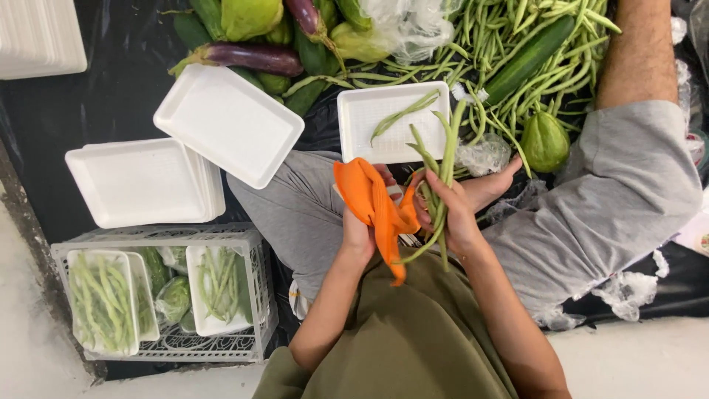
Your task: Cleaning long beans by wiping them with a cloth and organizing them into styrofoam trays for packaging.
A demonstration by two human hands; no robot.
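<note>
My left hand (360, 235) grips an orange cloth (373, 199) bunched over my lap. My right hand (458, 207) holds a bundle of long green beans (442, 174) upright, their tips reaching over a white foam tray (384, 137). That tray lies just beyond my hands and carries a few beans. Behind it spreads a big heap of loose green beans (509, 44) on black plastic.
Empty foam trays (221, 122) and a stack (136, 185) lie at the left. A grey plastic crate (251, 244) holds wrapped trays of beans. Eggplants (247, 55), cucumbers (528, 59) and a pale green gourd (545, 142) sit at the top. My grey-clad legs frame the space.
</note>
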